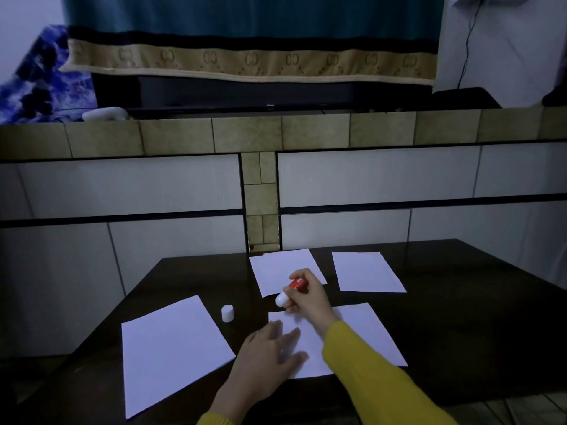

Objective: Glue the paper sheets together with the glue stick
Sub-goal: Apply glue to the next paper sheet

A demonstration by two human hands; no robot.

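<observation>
While the right hand (302,297) is curling its fingers (291,305) around the glue stick (291,290), it's holding it tilted with the white end aimed down at the top left corner of the near sheet (362,335), so I'm guessing the edge is about to get glue. Can't really tell if the tip is touching paper yet. The left hand (270,351) is lying flat with fingers spread on that same sheet, probably pinning it so the thin paper isn't sliding around on the dark, slightly glossy table (460,317). The stick is a stubby red plastic tube, and its little white cap (227,313) is standing upright just beside the sheet, within easy reach. Three more plain white rectangular sheets are waiting, apart from each other: one at the left (171,348), two further back (276,268) (366,271). Mustard sleeves (368,372) are looking soft, knit-ish.
</observation>
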